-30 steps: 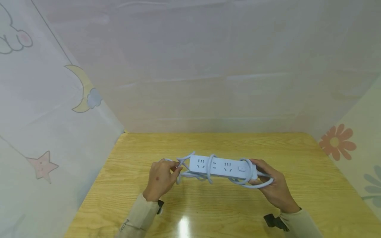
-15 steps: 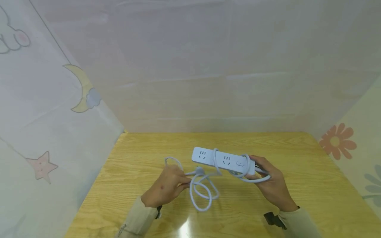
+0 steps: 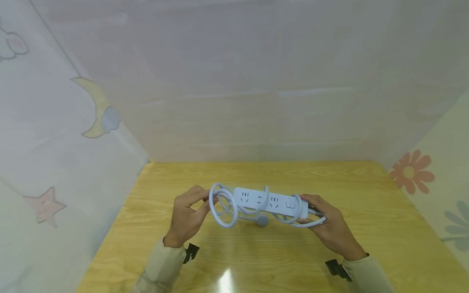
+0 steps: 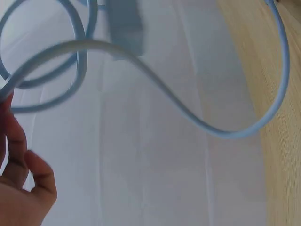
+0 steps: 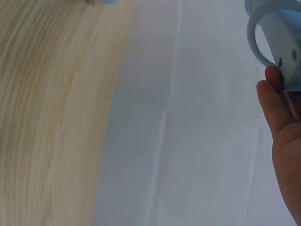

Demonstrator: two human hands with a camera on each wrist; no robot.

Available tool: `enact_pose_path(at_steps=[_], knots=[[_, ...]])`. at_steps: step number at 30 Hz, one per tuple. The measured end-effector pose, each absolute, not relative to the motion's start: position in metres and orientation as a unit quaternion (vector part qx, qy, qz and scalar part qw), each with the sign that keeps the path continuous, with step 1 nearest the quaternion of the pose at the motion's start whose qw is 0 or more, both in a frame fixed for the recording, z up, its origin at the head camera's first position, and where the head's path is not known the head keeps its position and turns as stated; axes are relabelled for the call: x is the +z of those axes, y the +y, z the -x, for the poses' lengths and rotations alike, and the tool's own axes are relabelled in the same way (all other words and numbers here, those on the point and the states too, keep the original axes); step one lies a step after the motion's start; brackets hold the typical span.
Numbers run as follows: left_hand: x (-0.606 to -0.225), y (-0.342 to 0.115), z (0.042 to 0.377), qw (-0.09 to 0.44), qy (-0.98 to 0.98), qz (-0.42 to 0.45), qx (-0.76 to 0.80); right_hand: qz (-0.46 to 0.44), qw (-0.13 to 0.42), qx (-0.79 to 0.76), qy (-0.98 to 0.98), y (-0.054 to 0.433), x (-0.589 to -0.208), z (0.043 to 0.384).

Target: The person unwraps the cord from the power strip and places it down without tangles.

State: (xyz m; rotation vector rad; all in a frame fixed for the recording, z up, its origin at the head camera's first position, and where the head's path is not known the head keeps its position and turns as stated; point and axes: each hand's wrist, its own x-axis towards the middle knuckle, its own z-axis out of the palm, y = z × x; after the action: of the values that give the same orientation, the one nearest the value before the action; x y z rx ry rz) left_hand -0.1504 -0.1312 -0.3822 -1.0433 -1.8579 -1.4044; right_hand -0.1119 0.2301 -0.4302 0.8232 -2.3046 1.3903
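A white power strip (image 3: 282, 206) with its cord (image 4: 230, 134) looped round it hangs in the air over the table. My right hand (image 3: 331, 226) grips its right end, by the switch, thumb in front; the right wrist view shows only part of this hand (image 5: 288, 150) at the strip's end. At the strip's left end my left hand (image 3: 187, 217) pinches several coils of the cord between thumb and fingers. In the left wrist view those fingertips are partly cut off by the frame edge. The round plug (image 3: 262, 220) dangles just below the strip.
Beneath lies a wooden table (image 3: 278, 260), with a pale sheet wall (image 3: 256, 122) behind its far edge. Side walls carry printed pictures, such as a moon (image 3: 96, 97) on the left and a flower (image 3: 408, 172) on the right.
My left hand swung the loose cord coils down and right, off the strip's left end, then back up and left. The plug now hangs under the strip. My right hand stayed nearly still.
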Motion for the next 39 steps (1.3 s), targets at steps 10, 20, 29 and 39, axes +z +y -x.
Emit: enact_pose_path(at_steps=[10,20,29,39], knots=[[-0.4,-0.134,0.166,0.314,-0.782,0.233,-0.485,-0.359,0.066,0.538,-0.76,0.234,-0.428,0.102],[-0.416,-0.125,0.157,0.117,-0.894,0.238,-0.362,-0.306,0.176,0.574,-0.739,0.235,-0.413,0.105],[-0.409,-0.124,0.144,0.031,-0.916,0.284,-0.28,-0.325,0.215,0.573,-0.721,0.226,-0.414,0.11],[-0.422,-0.08,0.13,0.064,-0.87,0.338,-0.354,-0.306,0.191,0.542,-0.759,0.216,-0.411,0.109]])
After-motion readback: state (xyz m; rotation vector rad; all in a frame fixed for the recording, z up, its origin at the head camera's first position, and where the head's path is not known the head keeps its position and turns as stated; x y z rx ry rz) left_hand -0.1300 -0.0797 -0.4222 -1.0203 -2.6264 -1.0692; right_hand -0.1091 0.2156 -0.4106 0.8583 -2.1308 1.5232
